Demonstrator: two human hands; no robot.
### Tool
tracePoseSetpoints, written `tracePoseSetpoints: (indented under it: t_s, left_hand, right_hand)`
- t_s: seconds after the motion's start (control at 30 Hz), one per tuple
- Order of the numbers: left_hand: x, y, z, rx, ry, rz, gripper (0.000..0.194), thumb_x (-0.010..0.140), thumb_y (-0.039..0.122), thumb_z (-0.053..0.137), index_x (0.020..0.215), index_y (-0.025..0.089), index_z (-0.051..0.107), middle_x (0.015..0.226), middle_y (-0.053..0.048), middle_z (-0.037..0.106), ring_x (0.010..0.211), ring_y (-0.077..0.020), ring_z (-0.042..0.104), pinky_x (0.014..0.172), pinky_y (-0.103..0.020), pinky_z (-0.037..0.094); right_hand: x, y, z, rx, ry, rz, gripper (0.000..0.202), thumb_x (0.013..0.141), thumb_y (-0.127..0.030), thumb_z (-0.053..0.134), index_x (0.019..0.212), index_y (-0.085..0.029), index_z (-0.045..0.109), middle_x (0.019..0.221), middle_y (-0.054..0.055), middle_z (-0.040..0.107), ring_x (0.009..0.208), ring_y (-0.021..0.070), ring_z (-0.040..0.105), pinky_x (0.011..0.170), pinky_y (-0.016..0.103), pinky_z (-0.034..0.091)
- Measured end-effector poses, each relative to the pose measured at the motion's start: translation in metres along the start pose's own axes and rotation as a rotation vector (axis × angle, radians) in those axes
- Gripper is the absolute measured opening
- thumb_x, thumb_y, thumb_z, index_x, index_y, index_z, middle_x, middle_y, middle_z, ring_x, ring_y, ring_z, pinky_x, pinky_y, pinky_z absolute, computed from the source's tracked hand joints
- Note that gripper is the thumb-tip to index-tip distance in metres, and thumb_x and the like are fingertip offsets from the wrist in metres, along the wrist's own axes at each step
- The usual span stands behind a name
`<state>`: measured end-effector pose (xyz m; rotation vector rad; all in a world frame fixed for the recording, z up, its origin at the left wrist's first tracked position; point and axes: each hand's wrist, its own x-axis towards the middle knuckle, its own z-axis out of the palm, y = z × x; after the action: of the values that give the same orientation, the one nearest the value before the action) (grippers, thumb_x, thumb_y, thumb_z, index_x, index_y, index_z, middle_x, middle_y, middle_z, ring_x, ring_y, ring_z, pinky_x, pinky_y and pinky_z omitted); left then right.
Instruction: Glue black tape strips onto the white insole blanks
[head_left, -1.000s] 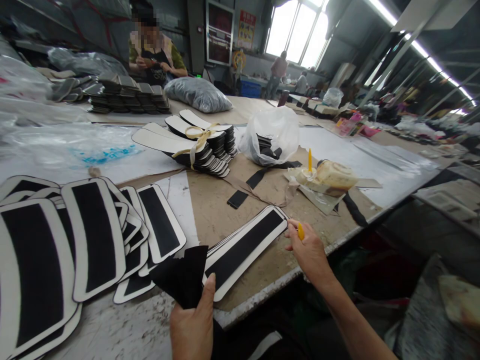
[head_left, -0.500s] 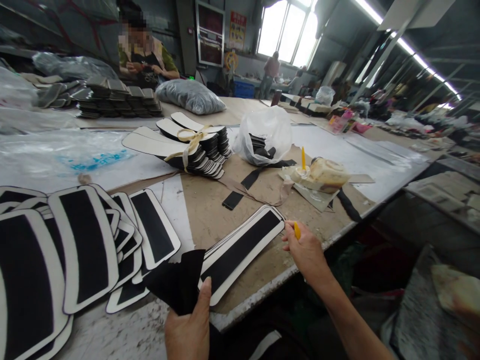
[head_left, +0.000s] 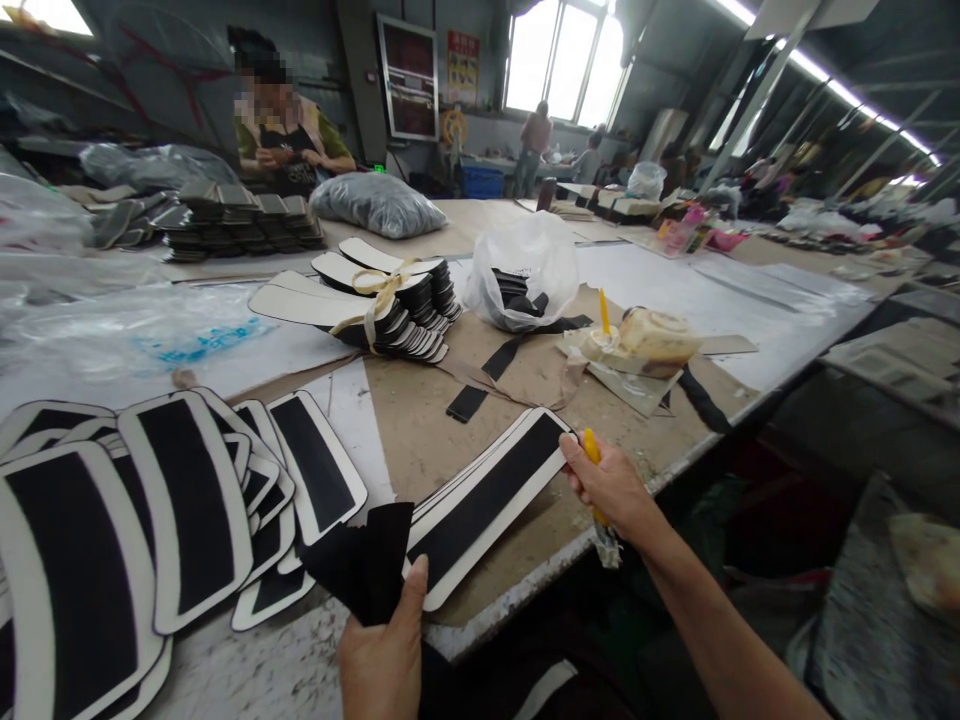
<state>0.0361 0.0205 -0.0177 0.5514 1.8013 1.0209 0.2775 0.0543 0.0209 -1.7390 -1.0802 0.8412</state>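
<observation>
A curved white panel with a black strip down its middle [head_left: 491, 500] lies on top of a few similar panels at the table's near edge. My left hand [head_left: 386, 640] is closed on a bunch of black strips [head_left: 364, 560], its thumb at the panel's lower left end. At the upper right end, my right hand [head_left: 604, 485] pinches the panel's corner and also holds a yellow-handled tool [head_left: 591, 447], whose whitish, crusted tip hangs below the fingers. More black-striped white panels [head_left: 187, 510] overlap in a pile at the left.
Tied stacks of panels [head_left: 382, 305], an open plastic bag of black pieces [head_left: 525, 275] and a yellowed glue container with a yellow stick [head_left: 652, 340] stand beyond. Short black strips [head_left: 466, 402] lie between. A person [head_left: 289, 140] works across the table.
My right hand has shifted slightly left onto the panel's corner, and more of the yellow tool now shows, with its tip below the hand. The view has turned slightly.
</observation>
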Motion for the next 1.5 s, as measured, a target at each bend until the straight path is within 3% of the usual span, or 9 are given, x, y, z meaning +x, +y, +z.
tracePoseSetpoints:
  t_s: [0.17,0.27,0.53,0.7,0.93,1.17,1.33,1.5]
  left_hand:
    - [-0.001,0.006,0.001,-0.063,-0.065,-0.013,0.053,0.050,0.048,0.079,0.085,0.010,0.067,0.079,-0.008,0.068,0.077,-0.0271,0.063,0.068,-0.039,0.051]
    - [-0.003,0.010,0.000,-0.111,-0.009,-0.007,0.050,0.049,0.046,0.080,0.082,0.011,0.067,0.071,-0.005,0.066,0.068,-0.0235,0.062,0.061,-0.035,0.050]
    - [-0.004,0.003,-0.006,-0.216,0.046,0.169,0.043,0.055,0.043,0.078,0.082,0.014,0.062,0.064,0.003,0.058,0.060,-0.0151,0.056,0.063,-0.029,0.047]
    - [-0.014,0.006,-0.013,-0.320,0.033,0.196,0.039,0.061,0.041,0.076,0.085,0.014,0.063,0.075,-0.001,0.062,0.069,-0.0162,0.059,0.066,-0.027,0.048]
    - [-0.022,0.021,-0.034,-0.374,-0.115,0.106,0.040,0.061,0.036,0.077,0.090,0.012,0.066,0.077,-0.004,0.068,0.061,-0.0138,0.059,0.047,-0.020,0.043]
    - [-0.032,0.019,-0.040,-0.390,-0.106,0.141,0.046,0.064,0.035,0.076,0.103,0.012,0.064,0.089,-0.008,0.071,0.071,-0.0191,0.064,0.057,-0.026,0.051]
    - [-0.036,0.024,-0.040,-0.423,-0.029,0.133,0.056,0.059,0.028,0.079,0.111,0.015,0.061,0.091,-0.006,0.071,0.074,-0.0205,0.066,0.053,-0.023,0.051]
    - [-0.042,0.029,-0.040,-0.487,-0.079,0.039,0.054,0.060,0.024,0.078,0.111,0.021,0.060,0.091,-0.002,0.070,0.069,-0.0194,0.066,0.048,-0.023,0.051]
  right_hand:
    - [0.015,-0.006,-0.010,0.022,-0.086,0.020,0.045,0.073,-0.061,0.055,0.060,-0.021,0.041,0.041,-0.008,0.039,0.035,0.0061,0.032,0.035,0.019,0.024]
    - [0.014,-0.011,-0.011,0.050,-0.115,-0.012,0.044,0.071,-0.059,0.058,0.058,-0.020,0.042,0.041,-0.008,0.037,0.036,0.0061,0.031,0.036,0.020,0.024]
    - [-0.001,-0.022,-0.010,0.211,-0.002,-0.044,0.037,0.070,-0.047,0.068,0.059,-0.019,0.047,0.043,-0.008,0.036,0.036,0.0052,0.030,0.032,0.018,0.021]
    - [-0.006,-0.024,-0.010,0.254,0.011,-0.042,0.032,0.070,-0.045,0.070,0.063,-0.020,0.050,0.044,-0.007,0.037,0.035,0.0057,0.030,0.030,0.018,0.019]
    - [-0.013,-0.025,-0.007,0.332,-0.048,-0.017,0.033,0.071,-0.046,0.069,0.063,-0.021,0.048,0.043,-0.007,0.036,0.036,0.0063,0.029,0.030,0.019,0.018]
    - [-0.013,-0.017,-0.008,0.277,-0.159,0.076,0.043,0.074,-0.056,0.061,0.060,-0.020,0.043,0.042,-0.006,0.040,0.037,0.0053,0.030,0.033,0.017,0.021]
    - [-0.015,-0.018,-0.006,0.460,-0.223,0.107,0.043,0.072,-0.054,0.065,0.064,-0.019,0.043,0.041,-0.008,0.040,0.036,0.0033,0.031,0.035,0.015,0.022]
    - [-0.016,-0.013,-0.004,0.641,-0.268,0.120,0.046,0.068,-0.056,0.068,0.062,-0.019,0.040,0.040,-0.008,0.040,0.035,0.0027,0.031,0.036,0.015,0.024]
